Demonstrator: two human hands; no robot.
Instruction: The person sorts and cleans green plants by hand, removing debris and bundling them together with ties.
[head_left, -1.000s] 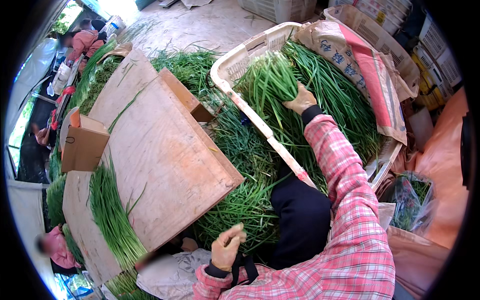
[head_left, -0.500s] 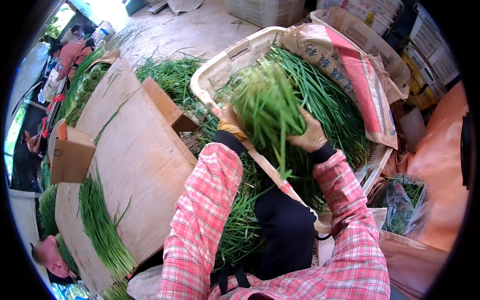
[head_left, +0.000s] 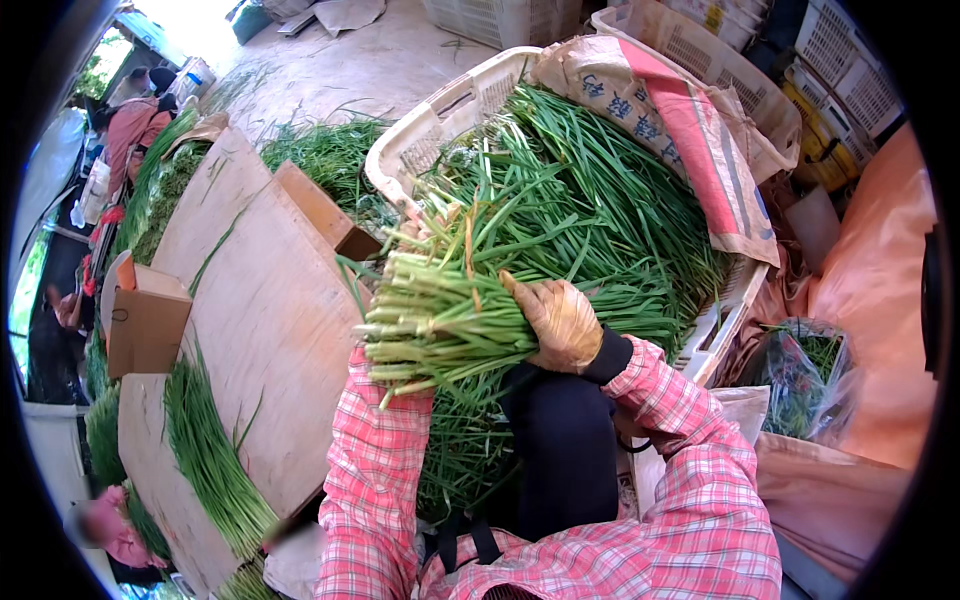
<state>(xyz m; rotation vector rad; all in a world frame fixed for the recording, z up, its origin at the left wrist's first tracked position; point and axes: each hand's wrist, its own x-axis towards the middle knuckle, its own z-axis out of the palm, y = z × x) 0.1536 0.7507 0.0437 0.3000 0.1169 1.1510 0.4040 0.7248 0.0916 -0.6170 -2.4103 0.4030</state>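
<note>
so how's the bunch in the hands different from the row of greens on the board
The held bunch is thick, lifted off the pile and gripped by the right hand, pale cut ends showing. The row of greens is thinner and lies flat and untouched along the wooden board. Both are long, slim green stalks.

A wooden board table [head_left: 270, 330] carries a row of green chives [head_left: 205, 450] and a cardboard box [head_left: 145, 325].

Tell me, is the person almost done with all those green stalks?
Not nearly. Done: one row of stalks lies along the wooden board. In hand: the right hand grips a thick bundle, the left hand hidden behind it. Left: the white basket holds many more.
</note>
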